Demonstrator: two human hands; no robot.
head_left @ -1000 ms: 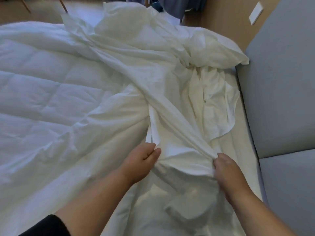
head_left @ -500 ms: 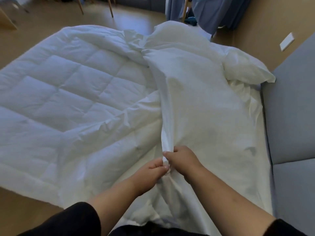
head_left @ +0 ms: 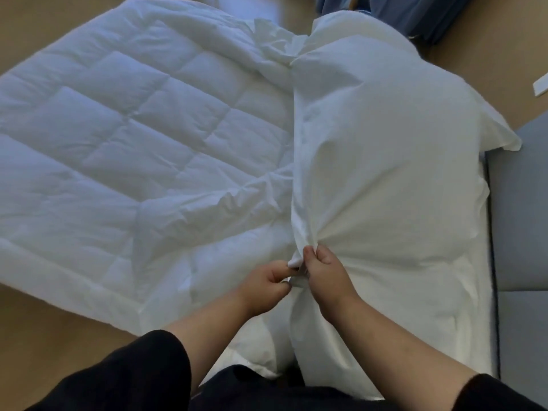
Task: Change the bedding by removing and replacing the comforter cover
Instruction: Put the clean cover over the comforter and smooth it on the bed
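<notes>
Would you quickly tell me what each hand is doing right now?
Left hand: closed, pinching the comforter cover edge.
Right hand: closed, gripping the same bunched cover edge.

No text, label or number seems readable anywhere in this blurry view.

The right hand (head_left: 327, 278), a second ago apart from the left hand (head_left: 265, 287) at the crumpled fabric's right side, is now brought against it. The smooth white cotton comforter cover (head_left: 382, 161), earlier bunched in loose folds, is now spread flatter and pinched at one gathered edge by both.
</notes>
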